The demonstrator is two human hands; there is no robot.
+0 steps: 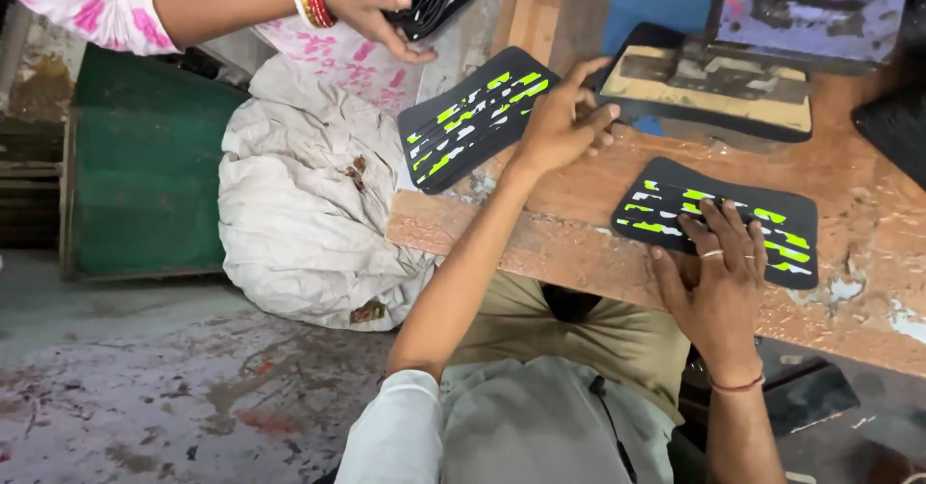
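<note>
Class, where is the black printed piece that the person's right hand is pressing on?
In the head view, the black printed piece lies flat on the wooden table, right of centre near its front edge, under the right hand.

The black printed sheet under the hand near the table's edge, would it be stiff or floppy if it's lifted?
The black printed sheet looks thin and lies flat on the wooden table, so it is probably light and somewhat bendy. The similar sheet at the left hand overhangs the table edge without drooping, suggesting some stiffness. Flat, so unlikely to roll.

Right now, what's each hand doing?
Left hand: fingers curled on the edge of the upper black printed sheet, gripping it.
Right hand: open, flat on the lower printed sheet.
</note>
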